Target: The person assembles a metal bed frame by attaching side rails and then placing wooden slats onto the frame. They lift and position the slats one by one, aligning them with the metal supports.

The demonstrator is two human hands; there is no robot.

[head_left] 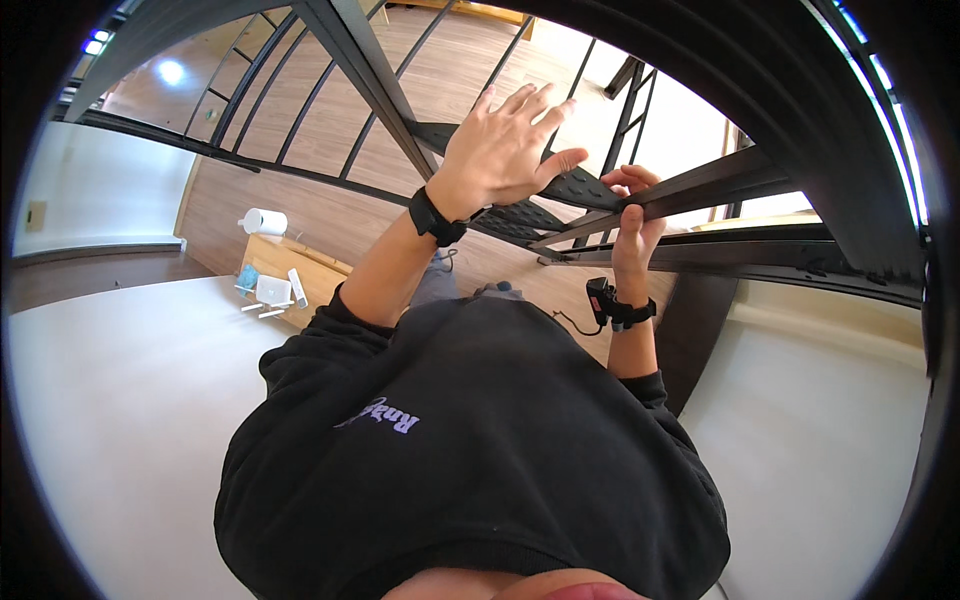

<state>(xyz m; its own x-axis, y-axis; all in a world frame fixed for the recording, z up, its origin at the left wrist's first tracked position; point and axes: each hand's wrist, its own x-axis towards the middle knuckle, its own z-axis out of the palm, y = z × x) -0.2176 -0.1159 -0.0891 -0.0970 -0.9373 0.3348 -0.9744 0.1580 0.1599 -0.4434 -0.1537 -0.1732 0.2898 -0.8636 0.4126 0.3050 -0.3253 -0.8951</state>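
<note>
A black metal ladder with dark, studded steps (580, 188) rises in front of me. Over its upper step my left hand (505, 145) is spread flat, back of the hand up and fingers apart; whether the palm touches the step cannot be made out. My right hand (638, 225) closes round the ladder's right side rail (715, 188) where a step meets it, thumb on the near side and fingertips beyond. Both wrists wear black straps, and a small black device (602, 300) sits at the right one.
Black bed-frame bars (300, 110) cross the far side above a wooden floor (270, 205). Below to the left stands a light wood cabinet (325, 262) with a white cylinder (265, 222) and a white router (273, 291). White walls flank me. A thin cable (575, 325) hangs by my right wrist.
</note>
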